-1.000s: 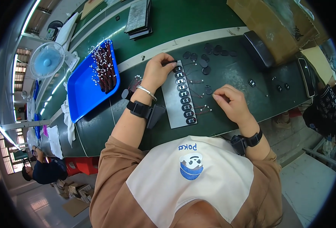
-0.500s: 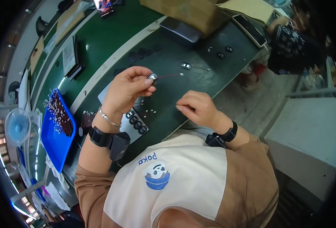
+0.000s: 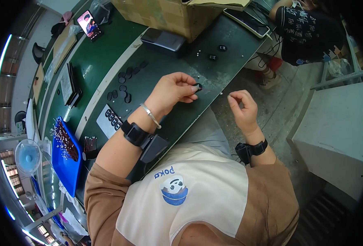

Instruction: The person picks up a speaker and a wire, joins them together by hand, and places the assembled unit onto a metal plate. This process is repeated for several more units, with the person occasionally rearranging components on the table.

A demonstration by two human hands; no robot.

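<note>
My left hand [image 3: 176, 93] pinches a small black oval part [image 3: 199, 87] between thumb and fingertips above the dark green tabletop. A thin reddish wire runs from it toward a tiny white connector [image 3: 221, 93], which hangs near the table's edge. My right hand [image 3: 244, 110] is raised beyond that edge, its fingers curled in toward the thumb, slightly apart from the connector. Whatever its fingertips hold, if anything, is too small to make out. Left of my left hand, several black oval pieces [image 3: 122, 88] lie loose, and a white plate [image 3: 106, 125] carries a row of similar black parts.
A blue tray [image 3: 69, 177] at the left holds reddish wires with white ends. Behind stand a cardboard box [image 3: 157, 18], a dark grey box [image 3: 163, 39] and a phone [image 3: 247, 21]. Two black parts [image 3: 217, 52] lie at far right. Another person [image 3: 304, 37] is nearby.
My view has shifted. My left hand has moved right with the black part, toward the table's edge. My right hand has moved right and up, beyond that edge.
</note>
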